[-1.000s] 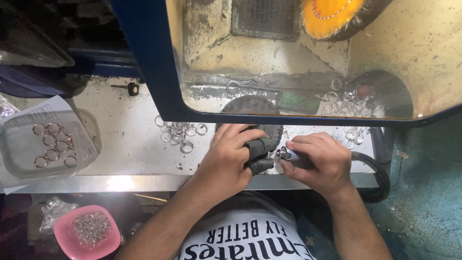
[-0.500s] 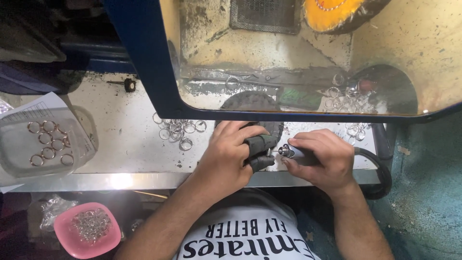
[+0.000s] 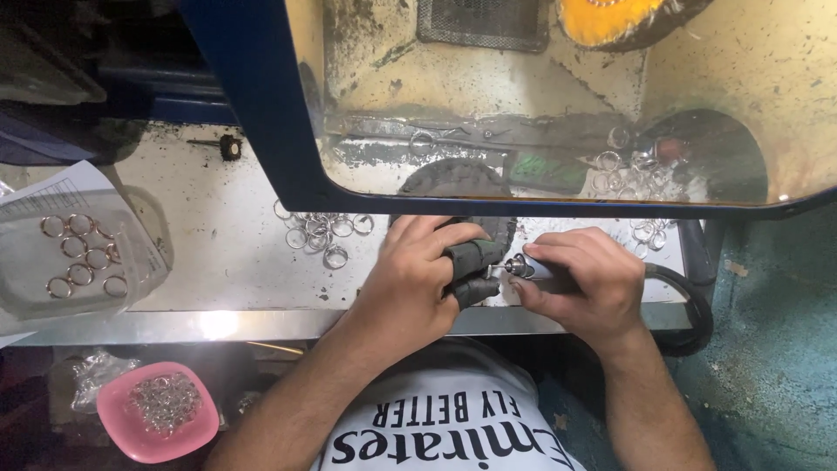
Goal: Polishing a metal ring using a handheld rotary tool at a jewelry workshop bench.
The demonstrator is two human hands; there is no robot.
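the left hand (image 3: 410, 283) is curled closed at the front edge of the bench (image 3: 218, 253), its thumb and forefinger capped in dark finger guards (image 3: 471, 270). those guarded tips pinch something very small, probably a ring, but it is too hidden to tell for sure. the right hand (image 3: 580, 283) is closed around a slim rotary tool (image 3: 527, 269), held like a pen, its metal tip pointing left and meeting the guarded fingertips. a dark hose (image 3: 693, 296) loops away from the right hand toward the bench's right end.

just beyond the left hand lies a loose heap of silver rings (image 3: 321, 231) on the bench top. more rings (image 3: 641, 166) sit behind the clear shield (image 3: 567, 105), near a dark round opening at the right. a dark round pad (image 3: 458, 179) lies under the shield's lower edge, just above the hands.

far left, a clear tray (image 3: 83, 253) holds copper-coloured rings, with a sheet of paper (image 3: 61, 192) beneath it. below the bench, a pink bowl (image 3: 157, 410) is full of small rings.
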